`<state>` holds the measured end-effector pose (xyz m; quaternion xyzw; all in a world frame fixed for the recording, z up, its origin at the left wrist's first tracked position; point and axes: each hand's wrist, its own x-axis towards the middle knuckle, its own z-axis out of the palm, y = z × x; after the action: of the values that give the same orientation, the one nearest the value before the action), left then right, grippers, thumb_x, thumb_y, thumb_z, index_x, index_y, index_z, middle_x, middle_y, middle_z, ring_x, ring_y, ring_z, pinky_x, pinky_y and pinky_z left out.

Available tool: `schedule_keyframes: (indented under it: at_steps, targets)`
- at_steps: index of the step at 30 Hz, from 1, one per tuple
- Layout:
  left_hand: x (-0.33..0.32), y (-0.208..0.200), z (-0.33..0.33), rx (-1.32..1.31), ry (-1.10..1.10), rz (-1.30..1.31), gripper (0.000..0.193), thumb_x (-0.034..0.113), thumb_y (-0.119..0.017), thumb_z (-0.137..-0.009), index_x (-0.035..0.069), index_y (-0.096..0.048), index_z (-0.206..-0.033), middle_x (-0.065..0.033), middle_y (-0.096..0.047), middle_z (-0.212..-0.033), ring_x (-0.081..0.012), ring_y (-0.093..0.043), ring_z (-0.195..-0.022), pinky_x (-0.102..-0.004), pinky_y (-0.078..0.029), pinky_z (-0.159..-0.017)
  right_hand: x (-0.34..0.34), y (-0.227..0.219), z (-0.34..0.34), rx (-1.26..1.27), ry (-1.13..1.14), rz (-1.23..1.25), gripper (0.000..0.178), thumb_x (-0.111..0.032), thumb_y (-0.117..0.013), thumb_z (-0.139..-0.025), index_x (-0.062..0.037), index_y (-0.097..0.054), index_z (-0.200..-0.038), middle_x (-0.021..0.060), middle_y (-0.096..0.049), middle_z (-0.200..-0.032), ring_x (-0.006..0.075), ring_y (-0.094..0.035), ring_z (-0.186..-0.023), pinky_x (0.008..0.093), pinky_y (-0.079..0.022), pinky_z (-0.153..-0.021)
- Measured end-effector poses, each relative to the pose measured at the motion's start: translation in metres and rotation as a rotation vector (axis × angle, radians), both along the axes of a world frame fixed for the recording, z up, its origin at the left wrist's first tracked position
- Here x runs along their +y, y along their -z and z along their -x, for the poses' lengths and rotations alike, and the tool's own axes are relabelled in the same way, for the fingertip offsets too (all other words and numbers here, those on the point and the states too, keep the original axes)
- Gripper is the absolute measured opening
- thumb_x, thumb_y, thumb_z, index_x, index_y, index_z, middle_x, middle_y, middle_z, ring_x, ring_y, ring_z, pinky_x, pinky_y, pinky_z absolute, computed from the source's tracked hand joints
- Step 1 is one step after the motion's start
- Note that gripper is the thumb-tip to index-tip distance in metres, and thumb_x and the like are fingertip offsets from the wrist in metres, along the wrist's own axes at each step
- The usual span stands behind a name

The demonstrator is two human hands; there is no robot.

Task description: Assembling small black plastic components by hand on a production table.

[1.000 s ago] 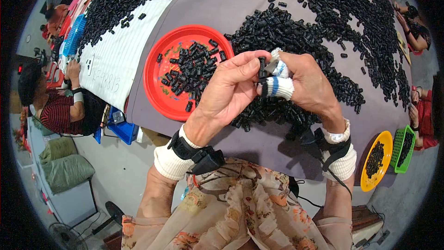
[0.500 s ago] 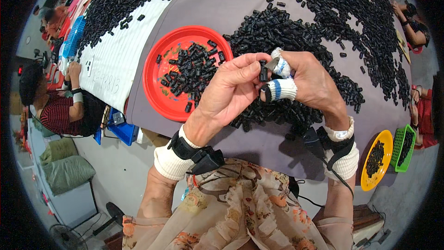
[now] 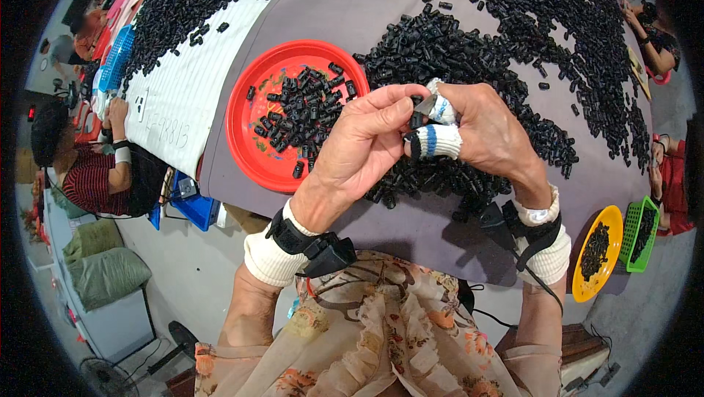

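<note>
My left hand (image 3: 364, 139) is closed, pinching a small black cylindrical plastic part (image 3: 417, 119) between thumb and fingers. My right hand (image 3: 493, 131) grips a small metal blade (image 3: 425, 106), which lies against that part; its handle is hidden. White cloth wraps cover the right thumb and a finger, one with a blue stripe. Under and beyond both hands spreads a large pile of similar black parts (image 3: 433, 48). Left of my hands, a red plate (image 3: 246, 78) holds many more of them.
A grey cloth (image 3: 242, 177) covers the table. At the right edge stand a yellow plate (image 3: 581, 285) with small black bits and a green basket (image 3: 636, 256). On the left, a person in a striped shirt (image 3: 92, 180) sits near a blue tray (image 3: 196, 206) and a white sheet (image 3: 176, 122).
My right hand has shifted slightly left with the blade, and its wrapped fingers now cover more of the black part. The left hand stays nearly still.
</note>
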<state>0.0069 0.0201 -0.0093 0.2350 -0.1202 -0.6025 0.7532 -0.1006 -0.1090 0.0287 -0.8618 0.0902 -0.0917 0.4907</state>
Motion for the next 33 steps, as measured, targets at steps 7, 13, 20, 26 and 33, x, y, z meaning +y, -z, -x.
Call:
schedule_keyframes:
  at_steps: [7,13,20,26,33]
  targets:
    - [0.001,-0.003,0.001,0.009,-0.021,-0.006,0.022,0.009,-0.052,-0.087,-0.002,-0.054,-0.105,-0.0074,-0.059,-0.097,-0.0130,-0.056,-0.084,-0.0273,-0.048,-0.077,0.000,0.000,0.000,-0.025,0.006,0.048,0.038,-0.032,-0.070,-0.067,0.0013,-0.054,-0.075,0.0127,-0.048,-0.057,0.0223,-0.045,-0.048,0.0327,-0.038,-0.049]
    - [0.002,0.000,0.000,0.035,0.001,0.040,0.022,0.009,-0.053,-0.086,-0.002,-0.054,-0.105,-0.0082,-0.059,-0.097,-0.0135,-0.056,-0.085,-0.0277,-0.048,-0.078,0.000,-0.003,0.000,-0.010,0.008,0.049,0.040,-0.033,-0.073,-0.064,0.0007,-0.055,-0.075,0.0114,-0.050,-0.057,0.0231,-0.048,-0.049,0.0322,-0.040,-0.050]
    - [0.000,-0.001,0.002,0.029,-0.011,0.000,0.021,0.009,-0.052,-0.087,-0.002,-0.055,-0.105,-0.0077,-0.059,-0.097,-0.0136,-0.057,-0.086,-0.0277,-0.048,-0.077,0.000,0.001,0.000,-0.040,0.019,0.063,0.042,-0.035,-0.073,-0.065,0.0010,-0.053,-0.073,0.0132,-0.051,-0.058,0.0264,-0.048,-0.049,0.0337,-0.040,-0.050]
    - [0.001,-0.002,0.002,-0.049,-0.038,-0.028,0.021,0.009,-0.052,-0.087,-0.001,-0.055,-0.105,-0.0071,-0.059,-0.097,-0.0135,-0.057,-0.086,-0.0270,-0.048,-0.076,0.000,0.009,-0.002,-0.012,0.023,0.090,0.043,-0.036,-0.071,-0.067,0.0006,-0.049,-0.070,0.0147,-0.049,-0.057,0.0309,-0.046,-0.049,0.0352,-0.039,-0.048]
    - [0.001,0.002,0.001,0.063,-0.012,0.043,0.021,0.011,-0.052,-0.087,0.001,-0.054,-0.105,-0.0055,-0.058,-0.091,-0.0124,-0.055,-0.081,-0.0275,-0.046,-0.075,0.000,-0.003,0.000,-0.041,0.035,-0.079,0.032,-0.025,-0.074,-0.063,-0.0011,-0.057,-0.075,0.0061,-0.052,-0.059,0.0150,-0.047,-0.053,0.0294,-0.039,-0.051]
